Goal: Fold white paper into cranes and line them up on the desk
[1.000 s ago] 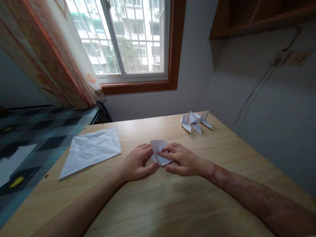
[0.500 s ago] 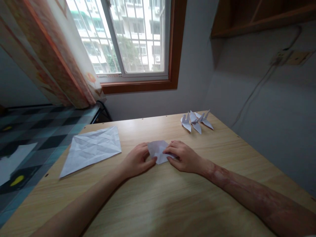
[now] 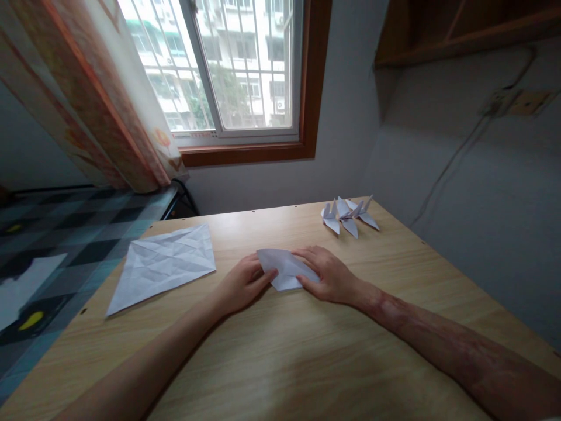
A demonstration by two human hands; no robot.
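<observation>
A small piece of folded white paper [image 3: 286, 270] is held between my two hands, low over the middle of the table. My left hand [image 3: 246, 279] grips its left corner, thumb on the near face and fingers behind. At the right end my right hand [image 3: 326, 273] pinches it, the thumb in front near the lower edge and the fingers along the back. The fingertips behind the paper are partly hidden.
Several folded paper cranes [image 3: 348, 217] stand at the table's far right. A creased white sheet [image 3: 170, 260] lies flat at the left of the wooden table [image 3: 280, 362]. Beyond the left edge is a checkered bed cover [image 3: 83, 234]; a window is ahead.
My right fingers have moved from the paper's front face to behind its upper edge. More of the paper shows, wider and slightly tilted, and my left thumb sits higher on it.
</observation>
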